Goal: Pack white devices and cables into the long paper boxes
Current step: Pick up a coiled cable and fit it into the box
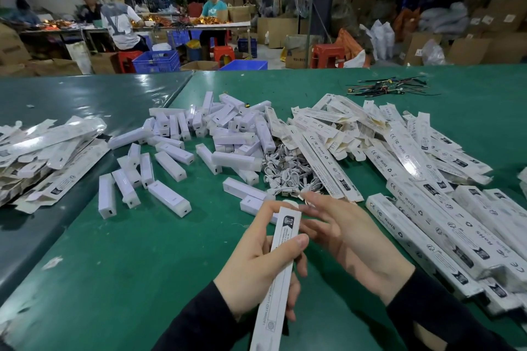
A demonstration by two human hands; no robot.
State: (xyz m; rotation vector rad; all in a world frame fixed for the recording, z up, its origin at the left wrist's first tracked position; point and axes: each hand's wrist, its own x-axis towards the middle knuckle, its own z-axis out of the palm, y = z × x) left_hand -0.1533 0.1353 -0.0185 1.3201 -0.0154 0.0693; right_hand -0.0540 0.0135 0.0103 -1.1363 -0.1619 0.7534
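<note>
Left hand (256,262) grip closed around long paper box (281,268); right hand (345,239) open beside its top.

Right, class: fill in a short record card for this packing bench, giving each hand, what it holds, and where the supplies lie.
left hand: grips long white printed paper box
right hand: open, fingers spread beside the box's top end
loose white plastic devices: scattered mid-table
coiled white cables: heap just beyond the hands
flat boxes: piled to the right
surface: green table
</note>
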